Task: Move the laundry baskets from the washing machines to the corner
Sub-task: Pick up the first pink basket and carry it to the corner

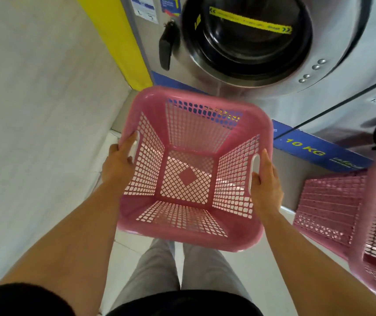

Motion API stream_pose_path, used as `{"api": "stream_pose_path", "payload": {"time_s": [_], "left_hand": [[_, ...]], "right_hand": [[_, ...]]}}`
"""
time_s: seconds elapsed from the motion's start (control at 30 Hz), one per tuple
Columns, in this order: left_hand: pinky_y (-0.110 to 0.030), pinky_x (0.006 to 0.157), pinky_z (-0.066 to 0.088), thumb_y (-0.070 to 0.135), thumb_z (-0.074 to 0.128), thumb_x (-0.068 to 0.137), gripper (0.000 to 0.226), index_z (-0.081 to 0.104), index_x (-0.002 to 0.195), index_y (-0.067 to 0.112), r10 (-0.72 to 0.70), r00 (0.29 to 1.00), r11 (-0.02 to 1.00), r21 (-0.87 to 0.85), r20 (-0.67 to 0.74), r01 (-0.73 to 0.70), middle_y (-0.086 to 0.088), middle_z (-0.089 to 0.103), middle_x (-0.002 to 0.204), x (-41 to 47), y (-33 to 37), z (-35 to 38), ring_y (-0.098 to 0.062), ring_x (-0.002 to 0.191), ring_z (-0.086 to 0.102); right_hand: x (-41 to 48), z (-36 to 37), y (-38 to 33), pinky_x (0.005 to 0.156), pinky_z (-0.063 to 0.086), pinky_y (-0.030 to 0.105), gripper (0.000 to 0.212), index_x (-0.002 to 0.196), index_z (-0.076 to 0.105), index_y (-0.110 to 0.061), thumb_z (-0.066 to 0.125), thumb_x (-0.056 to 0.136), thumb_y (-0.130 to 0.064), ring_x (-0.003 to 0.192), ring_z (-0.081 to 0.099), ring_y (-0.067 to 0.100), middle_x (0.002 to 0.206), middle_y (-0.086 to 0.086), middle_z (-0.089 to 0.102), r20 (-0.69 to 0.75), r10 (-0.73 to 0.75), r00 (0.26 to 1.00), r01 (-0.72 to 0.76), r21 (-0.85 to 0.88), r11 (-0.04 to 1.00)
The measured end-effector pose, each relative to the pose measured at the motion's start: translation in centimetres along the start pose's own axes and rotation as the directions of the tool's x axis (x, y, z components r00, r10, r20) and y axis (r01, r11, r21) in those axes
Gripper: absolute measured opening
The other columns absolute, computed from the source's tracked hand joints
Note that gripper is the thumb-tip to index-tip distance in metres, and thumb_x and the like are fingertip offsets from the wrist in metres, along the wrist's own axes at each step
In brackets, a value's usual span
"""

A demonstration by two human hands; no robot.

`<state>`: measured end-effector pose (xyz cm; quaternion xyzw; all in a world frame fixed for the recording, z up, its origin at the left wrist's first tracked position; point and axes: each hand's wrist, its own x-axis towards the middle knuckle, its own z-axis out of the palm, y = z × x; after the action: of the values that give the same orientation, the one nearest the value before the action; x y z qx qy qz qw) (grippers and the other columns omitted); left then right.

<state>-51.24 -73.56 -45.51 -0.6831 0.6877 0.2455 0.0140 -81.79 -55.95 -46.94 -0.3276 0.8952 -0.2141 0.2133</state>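
An empty pink lattice laundry basket [189, 124] hangs in the air in front of me, above the floor. My left hand [119, 164] grips its left handle slot and my right hand [265, 184] grips the right one. Straight ahead stands a steel front-loading washing machine [246, 37] with a round door. A second pink basket [351, 208] stands at the right, by the neighbouring machine, partly cut off by the frame edge.
A white wall [34, 110] runs along the left and meets the machine at a yellow strip [118, 42], forming a corner. A blue "10 KG" plinth [314, 149] runs under the machines. White floor tiles [125, 252] and my grey trouser legs lie below.
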Motion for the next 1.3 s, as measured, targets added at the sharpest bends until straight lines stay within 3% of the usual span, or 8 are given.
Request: {"api": "stream_pose_path", "payload": {"time_s": [0.1,0.6,0.7,0.8,0.93,1.03,1.13,1.3], "left_hand": [[-0.032,0.067,0.048,0.016,0.041,0.096,0.064,0.022,0.145,0.052,-0.07,0.997,0.997,-0.031,-0.037,0.068,-0.01,0.046,0.126,-2.3,-2.7,-0.9,-0.022,0.079,0.052],[-0.047,0.083,0.052,0.014,0.04,0.097,0.064,0.02,0.146,0.05,-0.38,0.91,0.915,-0.209,-0.165,0.345,-0.014,0.046,0.125,-18.6,-25.5,-3.3,-0.037,0.092,0.062],[-0.046,0.083,0.051,0.013,0.041,0.096,0.065,0.021,0.146,0.05,-0.454,0.872,0.88,-0.246,-0.185,0.406,-0.016,0.046,0.127,-23.5,-31.1,-3.5,-0.039,0.093,0.062],[-0.047,0.081,0.051,0.011,0.043,0.095,0.067,0.022,0.146,0.049,-0.516,0.832,0.843,-0.291,-0.204,0.452,-0.017,0.047,0.128,-28.4,-36.1,-3.4,-0.038,0.093,0.062],[-0.046,0.078,0.055,0.013,0.042,0.096,0.064,0.024,0.147,0.047,-0.625,0.757,0.763,-0.357,-0.191,0.539,-0.018,0.046,0.129,-34.2,-42.0,-2.7,-0.038,0.094,0.062],[-0.03,0.059,0.047,0.009,0.04,0.096,0.064,0.028,0.146,0.048,-0.695,0.694,0.698,-0.412,-0.189,0.586,-0.016,0.047,0.127,-37.6,-45.5,-1.6,-0.026,0.082,0.057],[-0.016,0.047,0.03,0.008,0.041,0.095,0.066,0.029,0.143,0.051,-0.767,0.621,0.616,-0.459,-0.163,0.64,-0.011,0.048,0.123,-40.1,-48.0,-0.2,-0.011,0.065,0.048],[-0.026,0.054,0.043,0.008,0.042,0.093,0.068,0.029,0.14,0.056,-0.828,0.546,0.526,-0.515,-0.128,0.677,-0.007,0.048,0.121,-42.2,-50.3,3.4,-0.02,0.069,0.054]], "right_hand": [[-0.9,0.3,-1.7,0.075,0.05,0.043,0.069,0.15,0.026,-0.04,0.05,0.092,-0.011,0.103,0.062,0.037,0.142,0.005,0.048,0.03,-0.062,0.998,0.063,-0.035,0.997],[-16.0,9.9,-10.7,0.073,0.045,0.035,0.067,0.15,0.027,-0.039,0.049,0.093,-0.013,0.11,0.059,0.034,0.144,0.004,0.046,0.184,-0.427,0.885,0.433,0.006,0.901],[-21.0,12.5,-12.4,0.073,0.049,0.038,0.066,0.149,0.027,-0.042,0.049,0.094,-0.015,0.108,0.061,0.035,0.148,0.001,0.043,0.236,-0.492,0.838,0.506,0.002,0.863],[-25.7,15.3,-13.6,0.054,0.036,0.019,0.064,0.15,0.023,-0.042,0.047,0.097,-0.017,0.1,0.065,0.032,0.153,-0.001,0.038,0.302,-0.549,0.779,0.585,-0.037,0.81],[-31.4,19.0,-14.9,0.057,0.033,0.014,0.06,0.151,0.017,-0.043,0.042,0.101,-0.022,0.109,0.063,0.027,0.157,-0.002,0.033,0.397,-0.588,0.705,0.657,-0.052,0.752],[-34.9,21.1,-15.9,0.07,0.049,0.026,0.059,0.152,0.016,-0.042,0.042,0.102,-0.026,0.116,0.061,0.026,0.156,-0.001,0.034,0.443,-0.625,0.643,0.713,-0.048,0.7],[-37.2,23.1,-16.9,0.065,0.046,0.023,0.059,0.151,0.015,-0.044,0.041,0.102,-0.026,0.111,0.063,0.024,0.154,-0.001,0.037,0.495,-0.639,0.588,0.748,-0.034,0.662],[-38.2,26.9,-18.0,0.058,0.044,0.014,0.06,0.152,0.016,-0.043,0.043,0.101,-0.023,0.101,0.067,0.023,0.151,0.002,0.041,0.565,-0.653,0.504,0.8,-0.02,0.6]]}}
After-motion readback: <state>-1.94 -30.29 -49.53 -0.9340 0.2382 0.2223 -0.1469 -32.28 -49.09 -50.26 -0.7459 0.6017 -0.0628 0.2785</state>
